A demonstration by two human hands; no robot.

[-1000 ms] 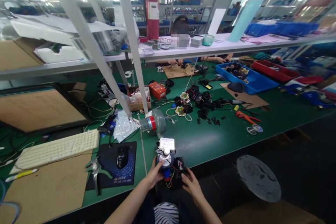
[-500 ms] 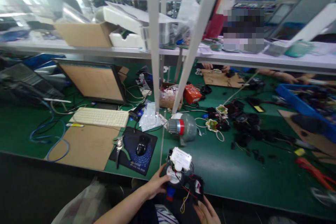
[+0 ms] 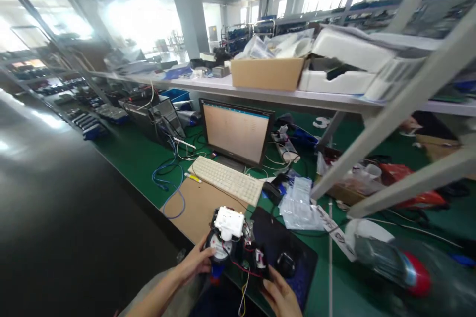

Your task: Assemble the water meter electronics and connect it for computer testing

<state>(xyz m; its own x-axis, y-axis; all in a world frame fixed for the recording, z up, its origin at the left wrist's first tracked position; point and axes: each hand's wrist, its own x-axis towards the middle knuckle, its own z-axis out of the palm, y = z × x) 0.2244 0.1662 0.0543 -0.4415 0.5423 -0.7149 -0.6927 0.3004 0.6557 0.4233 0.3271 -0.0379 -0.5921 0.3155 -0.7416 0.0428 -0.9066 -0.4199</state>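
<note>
My left hand (image 3: 199, 257) grips a dark round device (image 3: 220, 246) with a pale label disc, its thumb on the disc. A white plastic box (image 3: 229, 223) sits at the top of that device. My right hand (image 3: 280, 292) holds a black part (image 3: 260, 260) by its lower right corner, fingers against its edge. Red and black wires run between the two pieces, and yellow and white wires (image 3: 243, 293) hang below. Both pieces are held over the front edge of the bench, in front of the brown board (image 3: 203, 203).
On the green bench stand a monitor (image 3: 236, 131), a keyboard (image 3: 226, 178) and a black mouse (image 3: 286, 264) on its dark pad. Plastic bags (image 3: 302, 203) lie behind the pad. A grey-and-red device (image 3: 405, 267) is at right. Slanted metal posts (image 3: 386, 119) rise beyond it.
The view has swung left, bringing the monitor and aisle more into sight. Both hands have carried the wired pieces left along the bench, from beside the mouse pad to the brown board.
</note>
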